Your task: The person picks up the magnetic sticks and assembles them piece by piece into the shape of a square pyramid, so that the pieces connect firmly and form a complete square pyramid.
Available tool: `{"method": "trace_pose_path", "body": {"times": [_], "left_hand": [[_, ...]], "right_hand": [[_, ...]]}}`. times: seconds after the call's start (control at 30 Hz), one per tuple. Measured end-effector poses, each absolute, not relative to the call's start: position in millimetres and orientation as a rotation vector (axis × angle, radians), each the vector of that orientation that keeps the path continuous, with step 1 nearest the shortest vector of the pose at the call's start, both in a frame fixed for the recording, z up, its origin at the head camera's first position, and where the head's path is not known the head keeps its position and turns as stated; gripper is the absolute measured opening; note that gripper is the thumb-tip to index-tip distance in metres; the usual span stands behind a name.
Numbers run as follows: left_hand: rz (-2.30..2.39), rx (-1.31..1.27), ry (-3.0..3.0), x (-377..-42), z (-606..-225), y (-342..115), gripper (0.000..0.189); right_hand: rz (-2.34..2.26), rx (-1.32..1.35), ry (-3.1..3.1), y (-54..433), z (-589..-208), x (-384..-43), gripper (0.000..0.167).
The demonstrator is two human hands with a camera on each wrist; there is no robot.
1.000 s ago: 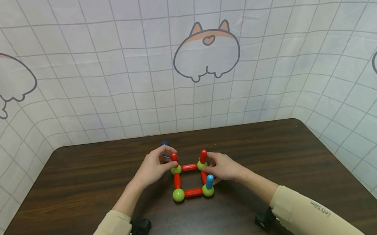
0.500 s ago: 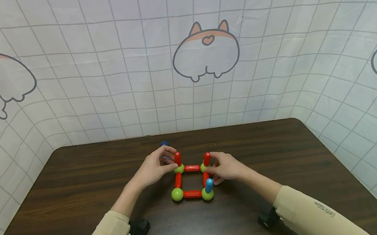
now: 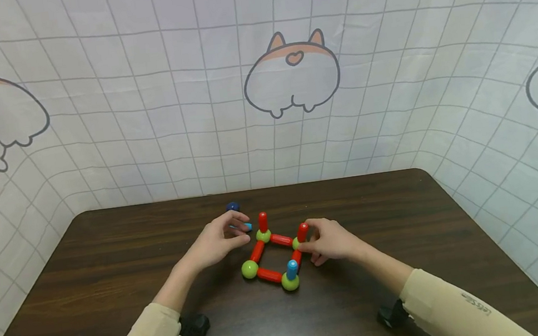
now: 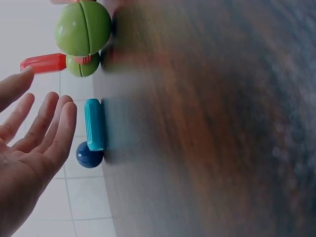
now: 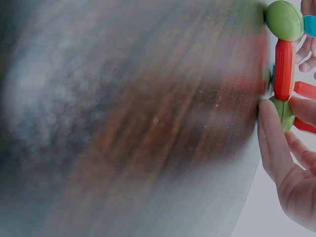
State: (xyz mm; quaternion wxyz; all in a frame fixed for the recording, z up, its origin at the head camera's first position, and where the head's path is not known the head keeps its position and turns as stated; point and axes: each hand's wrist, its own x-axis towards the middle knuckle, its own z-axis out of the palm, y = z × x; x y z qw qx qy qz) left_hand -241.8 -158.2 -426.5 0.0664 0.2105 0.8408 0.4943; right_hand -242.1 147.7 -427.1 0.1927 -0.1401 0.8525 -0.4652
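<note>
A square frame of red magnetic rods (image 3: 269, 275) and green balls (image 3: 249, 269) sits on the table, turned at an angle. Red rods stand upright on its two far balls, and a blue rod (image 3: 292, 269) rises from the near right one. My right hand (image 3: 330, 239) pinches the far right green ball (image 5: 284, 113) between thumb and fingers. To the left of the frame is my left hand (image 3: 217, 242), fingers loosely spread and holding nothing. In the left wrist view its thumb overlaps the tip of an upright red rod (image 4: 44, 63).
Behind the left hand lie a loose light blue rod (image 4: 95, 125) and a dark blue ball (image 4: 89, 155), close together. The dark wooden table (image 3: 111, 277) ends at a white gridded curtain (image 3: 182, 117) with cartoon prints.
The frame has turned clockwise, its far side shifting to the right along with my right hand. My left hand has come away from the far left corner and holds nothing.
</note>
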Motion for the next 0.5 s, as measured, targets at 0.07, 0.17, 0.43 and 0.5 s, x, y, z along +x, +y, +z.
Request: {"method": "trace_pose_path", "body": {"times": [0.07, 0.17, 0.43, 0.5], "left_hand": [[1.492, 0.631, 2.530, -242.7, -427.0, -159.0, 0.039], [1.489, 0.631, 2.530, -244.2, -427.9, -160.0, 0.039], [1.476, 0.625, 2.568, -246.4, -424.8, -162.6, 0.035], [1.467, 0.621, 2.579, -247.1, -423.7, -163.7, 0.034]], "right_hand": [[-1.281, -0.406, 2.406, 148.1, -427.3, -242.3, 0.028], [-1.246, -0.447, 2.413, 148.4, -427.1, -243.0, 0.027], [-1.210, -0.553, 2.405, 149.8, -425.7, -245.6, 0.016], [-1.194, -0.549, 2.414, 150.5, -425.4, -246.1, 0.017]]}}
